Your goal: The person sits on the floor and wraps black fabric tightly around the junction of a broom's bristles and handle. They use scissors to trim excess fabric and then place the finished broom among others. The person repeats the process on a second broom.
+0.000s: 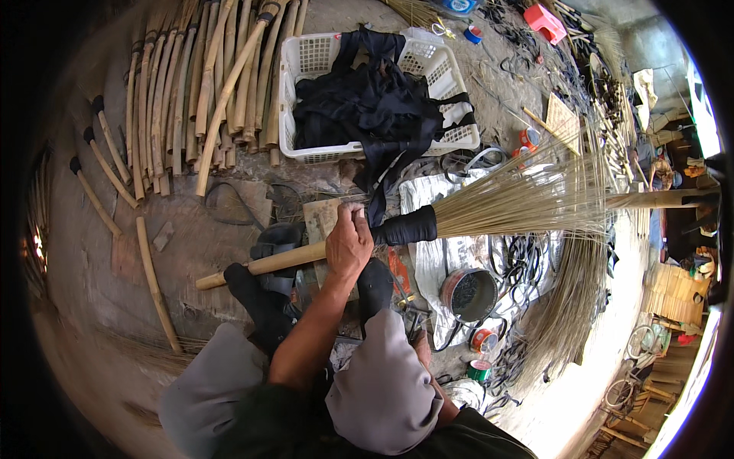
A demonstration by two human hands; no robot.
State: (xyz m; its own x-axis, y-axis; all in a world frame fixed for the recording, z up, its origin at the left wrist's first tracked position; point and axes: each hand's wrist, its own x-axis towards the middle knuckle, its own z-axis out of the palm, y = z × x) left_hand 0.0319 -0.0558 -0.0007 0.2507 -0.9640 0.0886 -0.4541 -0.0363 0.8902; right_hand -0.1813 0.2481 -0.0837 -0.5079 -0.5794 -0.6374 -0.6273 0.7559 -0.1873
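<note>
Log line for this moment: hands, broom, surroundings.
left hand: grips broom handle beside black binding | right hand: low by knee, mostly hidden | white basket: black straps | bamboo poles: floor

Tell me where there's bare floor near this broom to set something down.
Bare concrete lies left of the broom handle, between the lone bamboo stick and the three black-tipped sticks. Ahead is crowded: stacked bamboo poles, the white basket of black straps. Right of the hand, bristles, tape rolls and a pan fill the floor.

Dusty concrete floor [92, 283], daylight at right.
</note>
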